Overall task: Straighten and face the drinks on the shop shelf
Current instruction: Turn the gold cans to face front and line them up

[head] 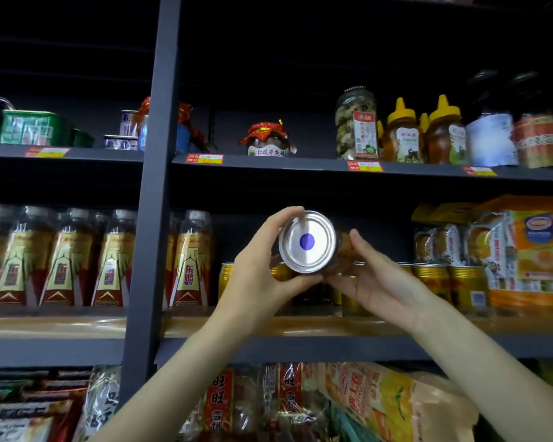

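Holding a can (pixel 307 241) tipped on its side in front of the middle shelf (pixel 268 327), the person is presenting its silver end, marked with a blue dot, towards the camera. The left hand (pixel 262 269) is curling its fingers (pixel 288 215) and thumb round the can's rim and is carrying most of the weight. The right hand (pixel 374 279) is lying alongside with its fingers (pixel 359 242) fairly straight, steadying the can's body; whether it is gripping cannot be told, as the contact side is hidden.

The can is hanging clear of the shelf, above a row of gold cans (pixel 434 279) standing at the back. To the left, past the dark upright (pixel 150 186), tall bottles (pixel 190 260) are standing in line; packaged cakes (pixel 521 250) are crowding the right.

Risks, as judged from this pose: the grip is sitting near one end of a smooth cylinder, so the far end is liable to sag or slip. Setting it down tilted is likely to knock the neighbouring gold cans over, and the label may finish facing away, since only the can's end is showing.
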